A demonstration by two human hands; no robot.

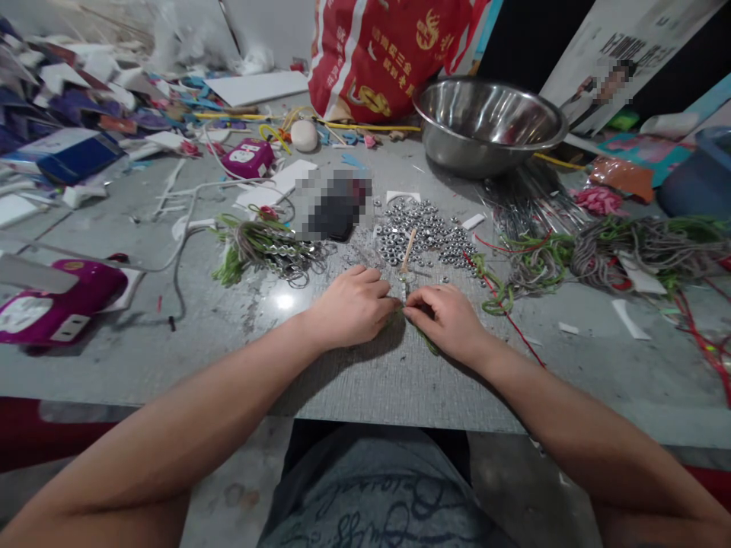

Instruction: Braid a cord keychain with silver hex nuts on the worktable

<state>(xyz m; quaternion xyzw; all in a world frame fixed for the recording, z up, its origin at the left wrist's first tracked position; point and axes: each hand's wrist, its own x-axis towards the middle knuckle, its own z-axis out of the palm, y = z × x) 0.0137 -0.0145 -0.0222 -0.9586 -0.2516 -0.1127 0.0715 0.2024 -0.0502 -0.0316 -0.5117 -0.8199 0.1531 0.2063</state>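
Note:
My left hand and my right hand meet over the table, with fingertips pinched close together. Between them runs a thin green cord, partly hidden by the fingers; both hands appear closed on it. A small silvery piece shows just above the fingertips, too small to name. Beyond the hands lies a heap of small shiny metal rings or beads, with a short wooden stick standing among them. Left of the heap rests a bundle of green and grey cords with silvery pieces.
A steel bowl stands at the back right, beside a red bag. Tangled green and grey cords lie at right. Purple power strips and white cables occupy the left. A dark phone-like object lies behind the left hand.

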